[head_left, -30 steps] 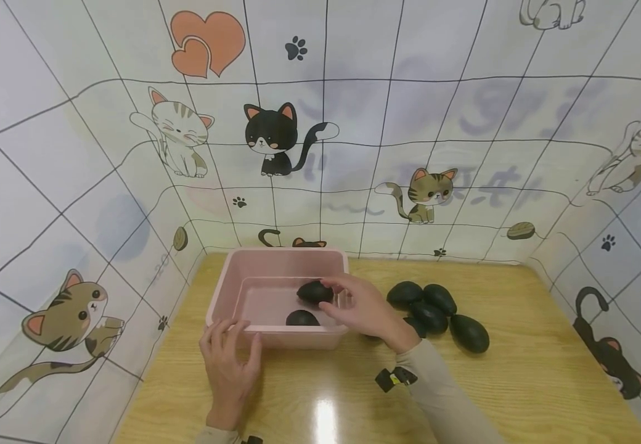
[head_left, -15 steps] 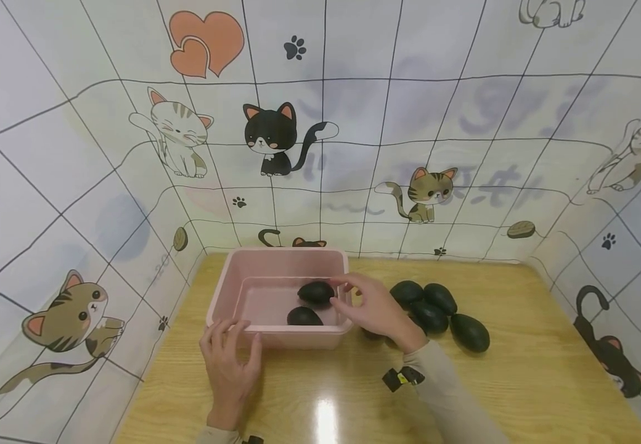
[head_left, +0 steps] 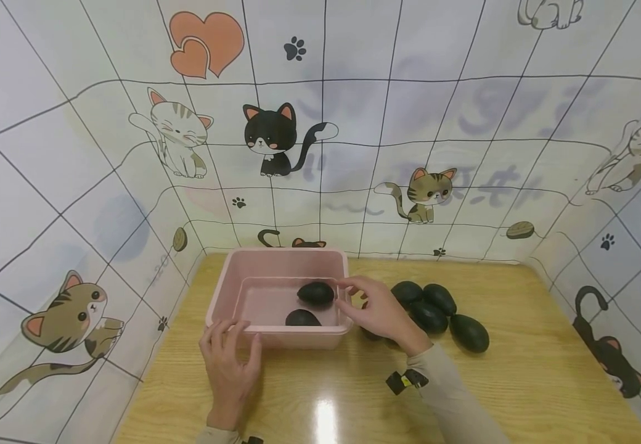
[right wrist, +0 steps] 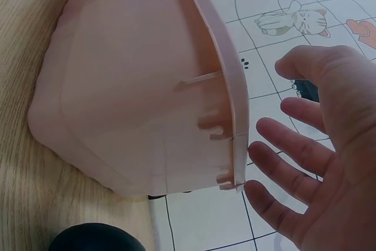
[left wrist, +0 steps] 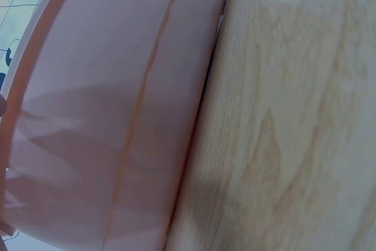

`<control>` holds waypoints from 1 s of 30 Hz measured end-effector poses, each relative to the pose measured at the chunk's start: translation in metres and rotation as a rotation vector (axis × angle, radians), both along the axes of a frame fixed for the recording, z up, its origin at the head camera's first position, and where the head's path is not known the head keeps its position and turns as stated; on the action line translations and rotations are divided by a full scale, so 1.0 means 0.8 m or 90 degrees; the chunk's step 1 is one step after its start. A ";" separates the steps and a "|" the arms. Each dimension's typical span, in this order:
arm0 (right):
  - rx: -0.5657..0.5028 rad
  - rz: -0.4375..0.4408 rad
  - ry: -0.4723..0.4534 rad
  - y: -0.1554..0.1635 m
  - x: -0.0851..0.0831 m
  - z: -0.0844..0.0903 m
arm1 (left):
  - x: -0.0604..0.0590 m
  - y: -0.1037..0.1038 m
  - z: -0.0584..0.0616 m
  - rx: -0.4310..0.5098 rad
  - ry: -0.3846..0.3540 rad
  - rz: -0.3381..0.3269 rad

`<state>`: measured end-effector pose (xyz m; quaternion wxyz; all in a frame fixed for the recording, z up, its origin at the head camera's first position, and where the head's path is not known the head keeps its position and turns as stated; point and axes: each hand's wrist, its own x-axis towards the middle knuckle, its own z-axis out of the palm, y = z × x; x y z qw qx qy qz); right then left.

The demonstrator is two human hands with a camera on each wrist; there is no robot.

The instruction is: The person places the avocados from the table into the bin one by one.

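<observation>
Pale wood grain fills the lower part of the head view, where the table [head_left: 520,382] carries a bright glare spot at bottom centre. Nearest the camera, at lower centre-left, the left hand [head_left: 230,369] lies on the tabletop with its fingers laid straight against the near wall of the pink tub [head_left: 217,296], touching it without curling round anything. The left wrist view shows only that pink wall [left wrist: 117,116] meeting the wood.

A little farther in, at centre, the right hand [head_left: 378,308] hovers over the tub's right rim, fingers spread and relaxed, holding nothing. In the right wrist view its open palm [right wrist: 329,163] sits just beside the rim.

Inside the tub lie two dark avocados: one [head_left: 302,318] by the near wall, the other [head_left: 316,292] toward the middle, just left of the right hand's fingertips. Whether the fingertips touch it cannot be told.

To the right of the tub, at centre-right, a cluster of dark avocados [head_left: 437,308] rests on the table, partly behind the right hand.

Farthest back, a backdrop with cartoon cats [head_left: 276,139] and a grid pattern rises across the whole upper frame and wraps both sides.
</observation>
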<state>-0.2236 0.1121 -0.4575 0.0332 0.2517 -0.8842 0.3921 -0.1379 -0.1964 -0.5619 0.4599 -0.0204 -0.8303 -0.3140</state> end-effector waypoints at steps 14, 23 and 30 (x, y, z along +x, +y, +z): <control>-0.006 -0.024 0.011 0.014 0.000 -0.016 | 0.000 0.000 0.002 0.003 -0.008 0.000; -0.008 -0.045 -0.003 0.022 0.001 -0.027 | -0.001 0.000 0.002 -0.009 0.005 0.004; -0.027 -0.046 -0.025 0.026 0.003 -0.035 | 0.000 0.000 0.002 -0.005 0.005 -0.003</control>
